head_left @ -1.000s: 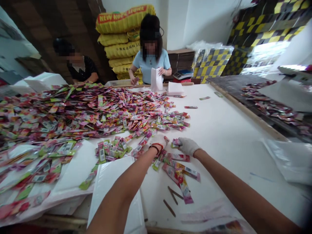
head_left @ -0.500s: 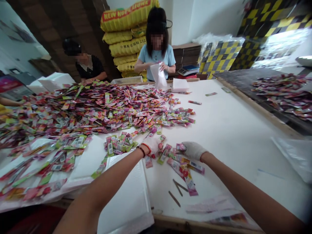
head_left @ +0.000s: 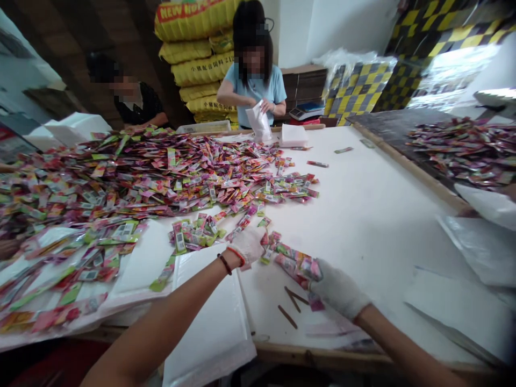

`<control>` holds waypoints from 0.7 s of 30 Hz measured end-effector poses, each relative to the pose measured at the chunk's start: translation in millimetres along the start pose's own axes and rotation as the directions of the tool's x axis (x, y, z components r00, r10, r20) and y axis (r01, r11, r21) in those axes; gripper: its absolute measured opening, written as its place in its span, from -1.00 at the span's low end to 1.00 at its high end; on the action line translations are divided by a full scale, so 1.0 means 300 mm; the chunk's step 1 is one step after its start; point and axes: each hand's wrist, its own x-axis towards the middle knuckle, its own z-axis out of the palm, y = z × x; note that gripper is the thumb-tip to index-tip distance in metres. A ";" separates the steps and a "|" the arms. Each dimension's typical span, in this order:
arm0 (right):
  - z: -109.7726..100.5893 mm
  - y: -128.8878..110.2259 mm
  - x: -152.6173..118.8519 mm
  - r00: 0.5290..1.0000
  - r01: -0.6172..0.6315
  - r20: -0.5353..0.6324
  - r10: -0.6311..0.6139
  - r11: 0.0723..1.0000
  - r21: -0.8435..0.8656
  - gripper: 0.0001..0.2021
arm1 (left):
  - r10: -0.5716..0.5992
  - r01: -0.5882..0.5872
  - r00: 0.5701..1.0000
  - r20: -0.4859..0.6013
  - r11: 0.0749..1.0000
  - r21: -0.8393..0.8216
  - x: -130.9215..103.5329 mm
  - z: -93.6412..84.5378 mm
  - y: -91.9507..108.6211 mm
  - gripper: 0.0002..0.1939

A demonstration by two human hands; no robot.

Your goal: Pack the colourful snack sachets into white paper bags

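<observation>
The left hand (head_left: 249, 244), in a white knit glove with a red-edged cuff, is partly closed, its fingertips at small pink-and-green printed plastic packets (head_left: 272, 239); how many it grips I cannot tell. The right hand (head_left: 338, 287), gloved in greyish white, is half curled around the near end of a loose cluster of long pink-and-yellow printed packets (head_left: 294, 262), which lies between the two hands on the white tabletop (head_left: 358, 215); the fingers are blurred, so these packets may be held or only touched.

Nearer the wearer than that cluster, left of the right hand, lie three thin brown sticks (head_left: 287, 316). Just below the left hand, partly under its forearm, is a flat white padded envelope (head_left: 209, 312). A small group of green-and-pink packets (head_left: 195, 235) lies just left of the left hand, and beyond it spreads a large heap of colourful packets (head_left: 141, 177). Past the heap, a person in a light blue shirt (head_left: 255, 86) holds a white paper-like bag (head_left: 260, 121); well right of the right hand lies a clear-white plastic bag (head_left: 475, 250).
</observation>
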 end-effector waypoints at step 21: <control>0.099 -0.128 0.053 0.962 0.254 -0.060 -0.265 0.956 -0.146 -0.54 | -0.220 0.130 0.959 -0.180 0.903 -0.409 0.110 -0.074 0.015 -0.86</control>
